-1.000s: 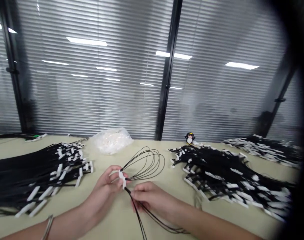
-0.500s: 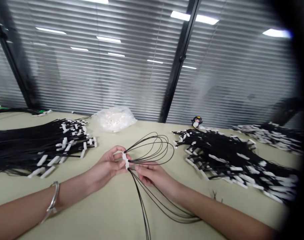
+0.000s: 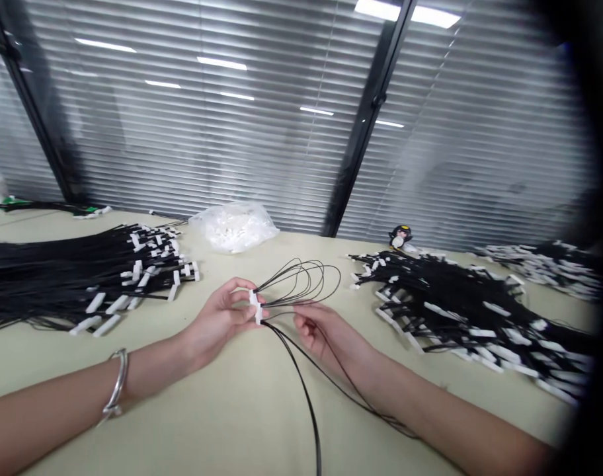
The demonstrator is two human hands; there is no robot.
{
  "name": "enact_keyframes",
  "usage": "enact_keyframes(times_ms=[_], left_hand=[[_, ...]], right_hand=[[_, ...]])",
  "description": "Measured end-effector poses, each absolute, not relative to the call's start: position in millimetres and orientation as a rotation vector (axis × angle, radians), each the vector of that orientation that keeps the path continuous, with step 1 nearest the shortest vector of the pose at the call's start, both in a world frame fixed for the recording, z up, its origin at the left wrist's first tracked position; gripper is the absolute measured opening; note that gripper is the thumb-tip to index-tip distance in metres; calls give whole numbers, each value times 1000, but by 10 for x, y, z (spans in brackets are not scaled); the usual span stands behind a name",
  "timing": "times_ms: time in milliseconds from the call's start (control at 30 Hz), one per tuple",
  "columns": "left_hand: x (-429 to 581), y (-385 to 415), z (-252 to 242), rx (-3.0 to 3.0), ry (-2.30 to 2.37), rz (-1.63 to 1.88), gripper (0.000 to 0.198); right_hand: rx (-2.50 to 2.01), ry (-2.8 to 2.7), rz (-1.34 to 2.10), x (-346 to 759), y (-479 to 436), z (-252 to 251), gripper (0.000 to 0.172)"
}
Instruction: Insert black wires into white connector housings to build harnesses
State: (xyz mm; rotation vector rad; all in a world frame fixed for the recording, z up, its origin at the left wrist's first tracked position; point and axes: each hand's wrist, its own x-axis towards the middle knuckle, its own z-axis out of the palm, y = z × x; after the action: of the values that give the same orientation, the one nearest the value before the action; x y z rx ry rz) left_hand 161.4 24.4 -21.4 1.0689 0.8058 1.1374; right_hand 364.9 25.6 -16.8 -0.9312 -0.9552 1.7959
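My left hand [image 3: 221, 319] pinches a small white plastic clip [image 3: 254, 307] above the beige table [image 3: 242, 410]. Several thin black cords [image 3: 301, 281] pass through the clip, loop out beyond it and trail back toward me. My right hand [image 3: 326, 332] is just right of the clip with its fingers on the black strands below the loops. A metal bangle sits on my left wrist.
A pile of black cords with white clips [image 3: 83, 281] lies to the left, and another pile [image 3: 460, 304] to the right, with a third [image 3: 544, 261] behind it. A clear bag of white parts [image 3: 235, 226] and a small penguin figure [image 3: 399, 236] stand near the blinds.
My right hand has slid away from the clip to the right along the strands. The loops look smaller and the view has tilted down toward the table.
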Motion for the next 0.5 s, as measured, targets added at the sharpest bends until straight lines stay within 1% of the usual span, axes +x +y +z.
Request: enact_keyframes(times_ms=[67, 167, 333, 433, 467, 500], left_hand=[[1615, 246, -216, 1066, 813, 1155, 27], [1608, 253, -212, 1049, 819, 1182, 27], [1593, 267, -223, 1004, 855, 1241, 27], [1587, 276, -240, 986, 868, 1267, 28], [1586, 278, -245, 982, 871, 1274, 28], [1586, 280, -249, 978, 874, 1281, 28]], right_hand=[[-896, -862, 1802, 3694, 293, -101, 1], [-838, -791, 1744, 3772, 341, 39, 13], [-760, -807, 1513, 3965, 539, 179, 16], [-760, -829, 1304, 4228, 827, 146, 11], [-772, -835, 1229, 4348, 939, 118, 12], [-787, -850, 1164, 4480, 1049, 83, 17]])
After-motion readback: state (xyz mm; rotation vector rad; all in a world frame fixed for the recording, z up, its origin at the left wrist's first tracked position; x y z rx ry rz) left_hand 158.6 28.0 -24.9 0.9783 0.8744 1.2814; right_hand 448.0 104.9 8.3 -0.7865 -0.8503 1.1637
